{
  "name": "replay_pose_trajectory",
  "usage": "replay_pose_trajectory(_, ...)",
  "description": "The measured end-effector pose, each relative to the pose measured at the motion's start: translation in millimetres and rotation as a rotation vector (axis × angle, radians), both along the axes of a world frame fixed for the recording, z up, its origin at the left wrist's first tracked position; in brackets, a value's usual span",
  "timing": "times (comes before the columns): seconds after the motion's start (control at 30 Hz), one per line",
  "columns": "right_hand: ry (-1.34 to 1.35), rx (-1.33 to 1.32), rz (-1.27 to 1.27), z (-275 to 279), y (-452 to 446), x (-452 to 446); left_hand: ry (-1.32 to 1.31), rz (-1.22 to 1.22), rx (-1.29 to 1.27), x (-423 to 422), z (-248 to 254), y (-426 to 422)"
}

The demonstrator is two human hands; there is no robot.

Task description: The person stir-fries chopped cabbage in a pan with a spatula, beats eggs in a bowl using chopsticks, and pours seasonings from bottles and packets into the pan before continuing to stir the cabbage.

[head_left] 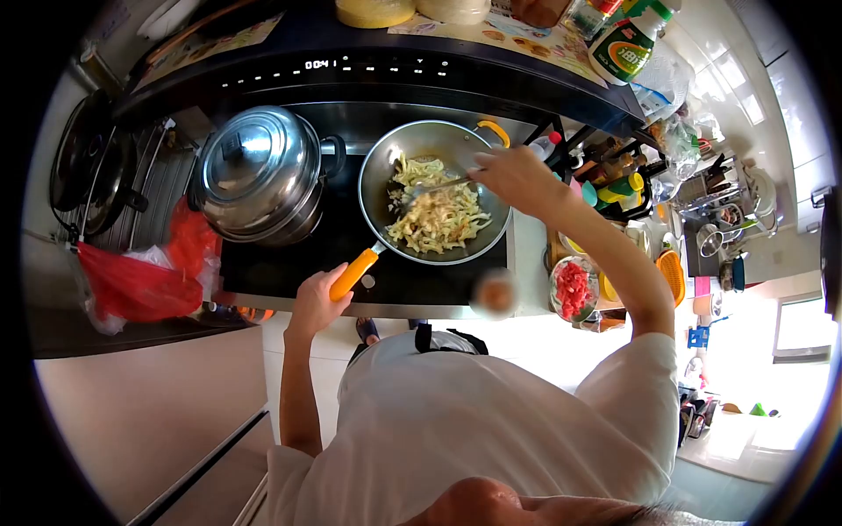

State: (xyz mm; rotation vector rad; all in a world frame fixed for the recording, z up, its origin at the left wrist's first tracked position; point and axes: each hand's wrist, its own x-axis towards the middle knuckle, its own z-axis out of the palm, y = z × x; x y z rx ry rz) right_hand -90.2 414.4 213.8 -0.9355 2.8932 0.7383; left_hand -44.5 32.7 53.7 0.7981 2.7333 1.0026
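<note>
A steel wok point(375, 180) sits on the black stove, with pale sliced vegetables point(443, 223) heaped in its middle. My left hand point(321, 301) is closed around the end of the wok's orange handle point(355, 273). Over the wok's right rim, my right hand point(516, 178) grips a metal spatula point(445, 184), whose far end lies among the vegetables. The lower part of the spatula is partly hidden by the food. A second, small orange handle point(494, 133) stands out from the wok's upper right rim, near my right hand.
Left of the wok stands a large lidded steel pot point(254, 175). A bowl of red meat point(574, 288) rests on the right counter point(531, 263), beside bottles and racks. Red plastic bags point(145, 285) hang at the left. The dark range hood point(377, 74) spans above the stove.
</note>
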Motion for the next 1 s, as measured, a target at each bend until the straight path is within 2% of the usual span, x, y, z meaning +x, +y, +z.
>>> replay_pose_trajectory(0.1, 0.018, 0.035, -0.070, 28, 25, 38, 0.002, -0.003, 0.034, 1, -3, 0)
replay_pose_trajectory(0.23, -0.012, -0.020, -0.334, 52, 48, 56, 0.015, -0.008, 0.070, 0, -6, -2)
replay_pose_trajectory(0.33, 0.013, -0.166, -0.496, 34, 77, 36, 0.009, -0.010, 0.057, 0, -5, -1)
replay_pose_trajectory(0.5, -0.226, -0.247, -0.665, -48, 117, -43, 0.027, -0.014, 0.062, -1, -8, -1)
replay_pose_trajectory(0.57, -0.389, -0.416, -0.804, -46, 97, -64, 0.042, -0.011, 0.082, 0, -11, -2)
replay_pose_trajectory(0.67, -0.460, -0.449, -0.744, -54, 74, -98, -0.011, 0.015, 0.050, 1, -7, 0)
replay_pose_trajectory(0.77, -0.337, -0.342, -0.496, -25, 25, -93, -0.029, 0.018, 0.012, 1, -2, 1)
replay_pose_trajectory(0.87, -0.303, -0.208, -0.320, -22, -4, -89, -0.023, 0.007, 0.063, 0, -7, 0)
replay_pose_trajectory(1.0, -0.123, -0.226, -0.074, -28, -22, -46, 0.005, -0.019, 0.075, -1, -8, 0)
